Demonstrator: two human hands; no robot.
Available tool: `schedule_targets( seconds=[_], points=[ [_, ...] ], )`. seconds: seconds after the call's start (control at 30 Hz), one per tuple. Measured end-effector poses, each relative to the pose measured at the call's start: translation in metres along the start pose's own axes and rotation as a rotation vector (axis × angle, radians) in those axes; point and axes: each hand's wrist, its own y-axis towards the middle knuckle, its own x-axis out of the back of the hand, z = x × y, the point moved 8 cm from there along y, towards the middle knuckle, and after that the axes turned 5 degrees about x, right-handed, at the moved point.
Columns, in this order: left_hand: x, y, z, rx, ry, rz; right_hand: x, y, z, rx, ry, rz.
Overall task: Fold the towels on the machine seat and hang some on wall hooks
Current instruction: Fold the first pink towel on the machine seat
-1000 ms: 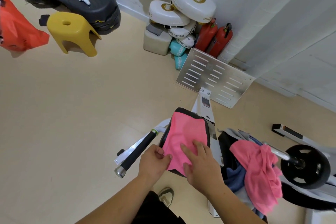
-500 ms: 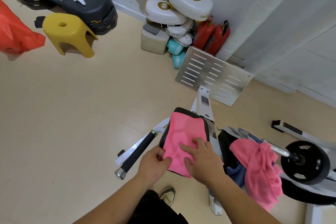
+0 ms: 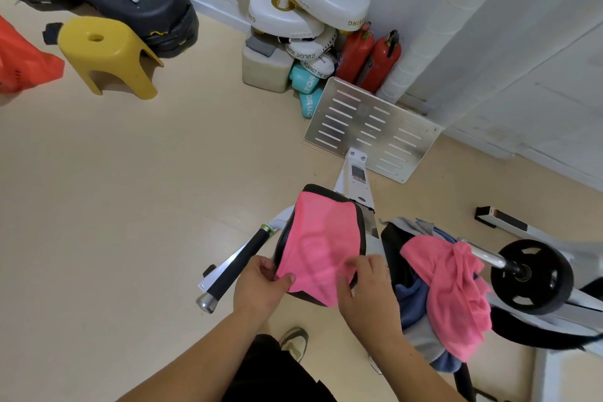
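Note:
A pink towel (image 3: 321,241) lies spread over the black machine seat (image 3: 360,217), wrinkled across its middle. My left hand (image 3: 261,285) pinches the towel's near left corner between thumb and fingers. My right hand (image 3: 367,290) grips the near right edge, bunching the cloth a little. To the right, a second pink towel (image 3: 452,297) hangs crumpled over a pile of blue (image 3: 412,302) and grey (image 3: 421,225) towels on the machine's other pad. No wall hooks are in view.
A black-gripped handle (image 3: 236,266) sticks out left of the seat. A weight plate (image 3: 532,276) on a bar sits at the right. Beyond lie a metal footplate (image 3: 373,129), red extinguishers (image 3: 368,57), white boxing pads (image 3: 308,15) and a yellow stool (image 3: 104,54).
My right hand slid from lying flat on the towel's middle to gripping its near right edge. My left hand kept its hold on the near left corner. The towel is more wrinkled.

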Motion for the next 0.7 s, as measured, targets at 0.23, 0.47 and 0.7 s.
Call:
schedule_targets(
  seconds=[0.23,0.47,0.7],
  points=[
    [-0.015,-0.007,0.000,0.020,-0.013,0.130,-0.031,-0.022,-0.048,-0.584,0.515,0.084],
    [0.005,-0.025,0.002,0.054,-0.204,0.112,-0.061,-0.034,-0.045,-0.802,0.886,-0.010],
    [0.013,-0.040,0.003,0.024,-0.170,0.212,-0.051,-0.061,-0.033,-0.711,0.950,0.192]
  ],
)
